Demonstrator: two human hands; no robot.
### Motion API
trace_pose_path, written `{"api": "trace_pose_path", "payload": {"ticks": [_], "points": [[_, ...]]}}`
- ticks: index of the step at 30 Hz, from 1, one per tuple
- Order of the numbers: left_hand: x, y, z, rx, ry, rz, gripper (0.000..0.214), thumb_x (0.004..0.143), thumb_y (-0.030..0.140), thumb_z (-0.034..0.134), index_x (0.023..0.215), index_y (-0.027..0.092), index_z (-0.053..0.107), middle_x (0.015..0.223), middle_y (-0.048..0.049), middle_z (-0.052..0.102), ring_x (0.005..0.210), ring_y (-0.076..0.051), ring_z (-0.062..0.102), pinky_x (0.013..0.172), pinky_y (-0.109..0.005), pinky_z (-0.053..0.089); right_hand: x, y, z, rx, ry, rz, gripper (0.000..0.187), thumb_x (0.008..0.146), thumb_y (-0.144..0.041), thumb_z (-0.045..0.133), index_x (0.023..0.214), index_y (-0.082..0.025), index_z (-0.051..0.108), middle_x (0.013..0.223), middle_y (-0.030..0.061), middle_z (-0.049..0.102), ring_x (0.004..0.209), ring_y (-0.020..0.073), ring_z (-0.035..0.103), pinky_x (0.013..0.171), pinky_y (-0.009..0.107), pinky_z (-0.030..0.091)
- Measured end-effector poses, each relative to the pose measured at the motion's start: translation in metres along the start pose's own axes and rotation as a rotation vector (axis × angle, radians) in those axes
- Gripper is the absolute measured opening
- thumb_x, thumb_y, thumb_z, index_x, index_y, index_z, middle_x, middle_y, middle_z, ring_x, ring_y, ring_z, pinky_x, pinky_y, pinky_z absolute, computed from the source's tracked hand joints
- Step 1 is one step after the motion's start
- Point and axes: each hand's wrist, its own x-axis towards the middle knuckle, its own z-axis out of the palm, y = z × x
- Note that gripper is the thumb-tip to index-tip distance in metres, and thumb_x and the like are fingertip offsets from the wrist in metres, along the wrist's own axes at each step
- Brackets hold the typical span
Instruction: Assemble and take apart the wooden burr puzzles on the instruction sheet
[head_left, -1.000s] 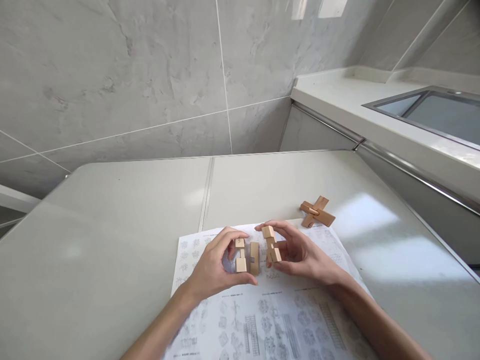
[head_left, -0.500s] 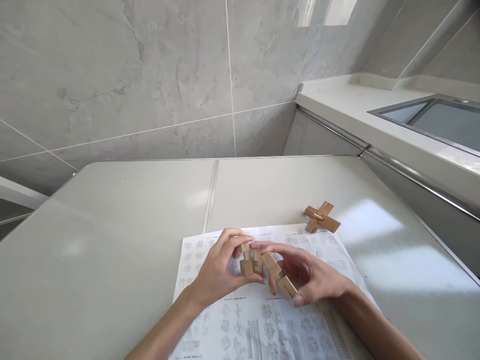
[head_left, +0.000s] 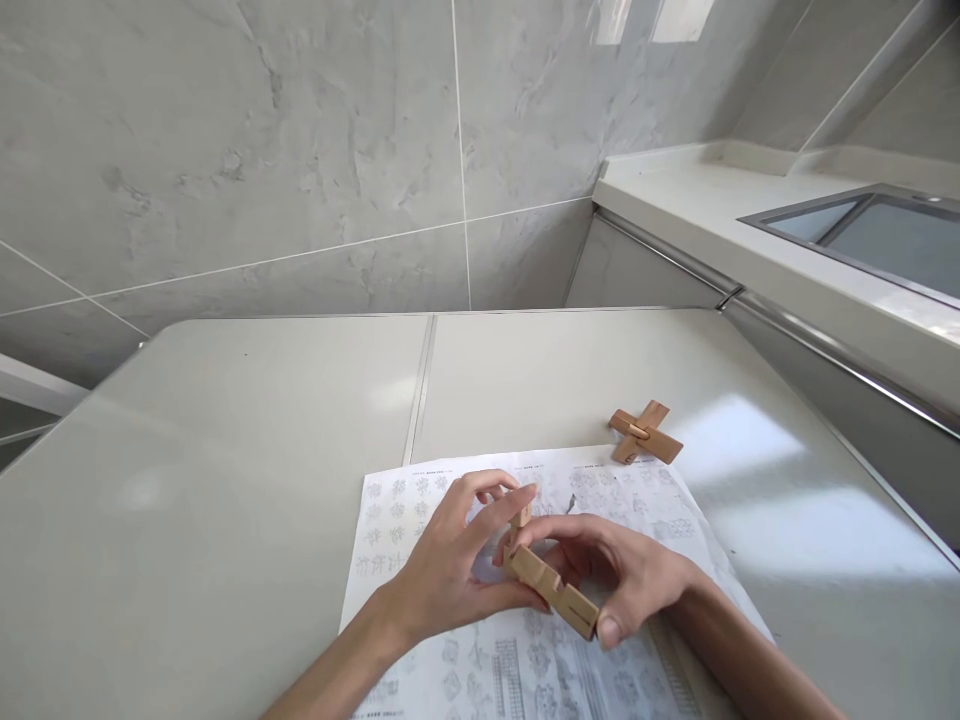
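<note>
Notched wooden puzzle pieces are between my hands, above a printed sheet. My left hand [head_left: 469,550] closes its fingers and thumb round a wooden puzzle piece [head_left: 523,514], much of which its fingers hide. A longer notched wooden stick [head_left: 556,592] slants down to the right in my right hand [head_left: 619,575], with the thumb at its lower end and the fingers behind. The two pieces meet or overlap near the left fingertips; whether they interlock I cannot tell. Beneath both hands lies the sheet [head_left: 397,620], covered with small drawings of puzzle shapes.
Behind the sheet's right corner rests a cross of joined wooden pieces [head_left: 645,432] on the white table [head_left: 247,480]. A seam runs across the tabletop. The grey tiled wall [head_left: 300,150] stands behind, and a counter [head_left: 675,195] with a sink [head_left: 870,235] is at the right.
The right hand's stick has come left and down toward the left hand's piece, closing the gap. My left fingers have shifted over their piece, which is now more hidden.
</note>
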Motion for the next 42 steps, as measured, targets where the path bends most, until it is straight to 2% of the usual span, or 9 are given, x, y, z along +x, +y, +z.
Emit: {"api": "trace_pose_path", "payload": {"ticks": [4,7,12,16,23,27,30,33,42], "points": [[0.002,0.006,0.0,0.061,0.047,0.095,0.035,0.097,0.035,0.078,0.13,0.035,0.068,0.132,-0.0059,0.05,0.12,-0.022,0.058,0.103,-0.039,0.058,0.001,-0.007,0.003,0.023,0.005,0.006,0.082,0.065,-0.032,0.105,0.138,-0.026,0.069,0.095,-0.0002,0.066,0.069,0.0106,0.055,0.061,0.021,0.045],[0.003,0.008,0.0,0.038,0.125,0.089,0.016,0.096,0.03,0.079,0.111,0.03,0.073,0.129,-0.0049,0.05,0.122,-0.021,0.057,0.104,-0.038,0.056,0.002,-0.012,0.006,0.031,0.043,-0.047,0.072,0.073,-0.041,0.1,0.136,-0.024,0.069,0.089,-0.0005,0.065,0.067,0.0101,0.053,0.059,0.021,0.042],[0.005,0.007,-0.002,-0.098,0.2,0.006,0.021,0.098,0.029,0.079,0.117,0.028,0.07,0.108,-0.0034,0.06,0.099,-0.016,0.063,0.085,-0.03,0.058,0.002,-0.022,0.01,-0.014,0.344,-0.146,0.034,0.1,-0.05,0.074,0.118,-0.021,0.072,0.086,-0.0001,0.061,0.055,0.0069,0.045,0.05,0.021,0.032],[0.005,0.006,-0.001,-0.158,0.179,-0.098,0.021,0.1,0.023,0.075,0.121,0.026,0.069,0.091,0.0,0.066,0.077,-0.012,0.061,0.071,-0.024,0.053,0.002,-0.028,0.011,0.023,0.543,-0.172,0.022,0.106,-0.043,0.067,0.104,-0.022,0.066,0.088,-0.0007,0.064,0.047,0.0023,0.039,0.048,0.021,0.028],[0.006,0.005,0.0,-0.262,0.146,-0.368,0.018,0.104,0.037,0.07,0.117,0.024,0.073,0.089,-0.0012,0.067,0.079,-0.014,0.059,0.074,-0.027,0.05,0.003,-0.027,0.011,-0.072,0.567,-0.178,0.032,0.105,-0.05,0.067,0.123,-0.031,0.049,0.101,0.0015,0.073,0.036,0.0026,0.046,0.037,0.018,0.026],[0.01,0.007,-0.005,-0.543,0.093,-0.545,0.027,0.107,0.047,0.063,0.113,0.02,0.068,0.084,-0.0007,0.062,0.075,-0.014,0.059,0.075,-0.029,0.05,0.003,-0.024,0.011,-0.17,0.53,-0.158,0.035,0.105,-0.056,0.063,0.106,-0.022,0.059,0.085,0.0001,0.067,0.039,0.0019,0.04,0.041,0.02,0.026],[0.012,0.009,-0.01,-0.74,0.075,-0.569,0.033,0.108,0.051,0.058,0.109,0.019,0.063,0.084,-0.0014,0.062,0.068,-0.012,0.055,0.067,-0.027,0.047,0.003,-0.024,0.012,-0.177,0.565,-0.143,0.035,0.102,-0.055,0.07,0.1,-0.021,0.063,0.072,-0.0059,0.049,0.048,0.0041,0.031,0.046,0.022,0.022],[0.014,0.009,-0.012,-0.876,0.047,-0.554,0.033,0.11,0.051,0.055,0.11,0.018,0.059,0.081,-0.0006,0.062,0.059,-0.009,0.053,0.061,-0.026,0.043,0.004,-0.024,0.014,-0.152,0.594,-0.11,0.033,0.102,-0.054,0.07,0.113,-0.022,0.067,0.071,-0.0069,0.036,0.055,0.0077,0.027,0.05,0.024,0.021],[0.012,0.003,-0.008,-0.945,-0.037,-0.575,0.036,0.111,0.051,0.051,0.109,0.017,0.06,0.083,-0.0031,0.063,0.06,-0.011,0.053,0.065,-0.029,0.045,0.002,-0.02,0.013,-0.151,0.593,-0.099,0.046,0.105,-0.058,0.062,0.129,-0.019,0.067,0.067,-0.0051,0.044,0.056,0.0119,0.035,0.054,0.028,0.029]]}}
